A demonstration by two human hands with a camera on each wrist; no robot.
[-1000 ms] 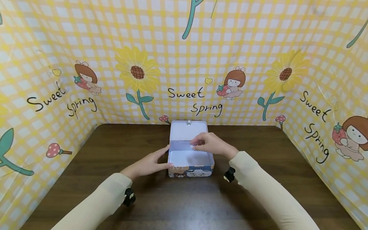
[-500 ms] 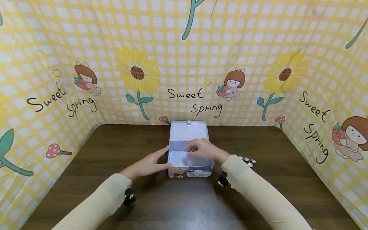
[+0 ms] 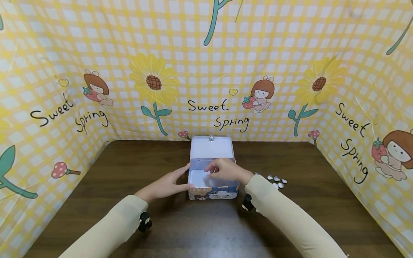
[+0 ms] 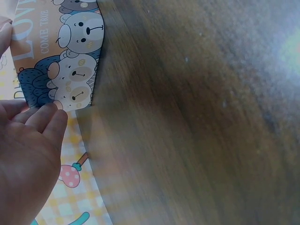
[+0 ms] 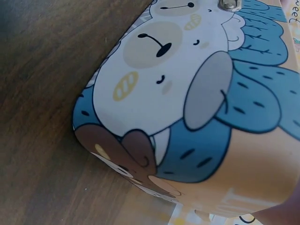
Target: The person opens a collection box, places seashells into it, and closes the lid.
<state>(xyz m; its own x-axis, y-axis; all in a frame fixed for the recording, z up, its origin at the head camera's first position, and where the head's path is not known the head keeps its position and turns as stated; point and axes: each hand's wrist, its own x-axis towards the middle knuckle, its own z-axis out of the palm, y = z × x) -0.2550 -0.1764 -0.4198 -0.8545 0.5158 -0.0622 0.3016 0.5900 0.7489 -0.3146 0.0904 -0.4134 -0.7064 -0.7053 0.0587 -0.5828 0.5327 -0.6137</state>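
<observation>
Left hand [image 3: 166, 184] touching a patterned box [image 3: 201, 194] (lid [image 3: 211, 148] tipped back), right hand [image 3: 227, 170] over its interior, small pale pieces [image 3: 276, 178] nearby.

Small cloth-walled booth built around a bench [image 3: 193, 225]; whether it stands in a home or a studio cannot be told. The bench has a dark wood-grain top with rounded far corners. Yellow-and-white gingham cloth [image 3: 206, 68] hangs behind the bench and along its left and right sides, printed with sunflowers [image 3: 153, 82], "Sweet Spring" lettering [image 3: 209, 105] and cartoon girls [image 3: 262, 94] hugging strawberries. Black wrist cameras [image 3: 145, 222] over the bench mark a recording set-up.
</observation>
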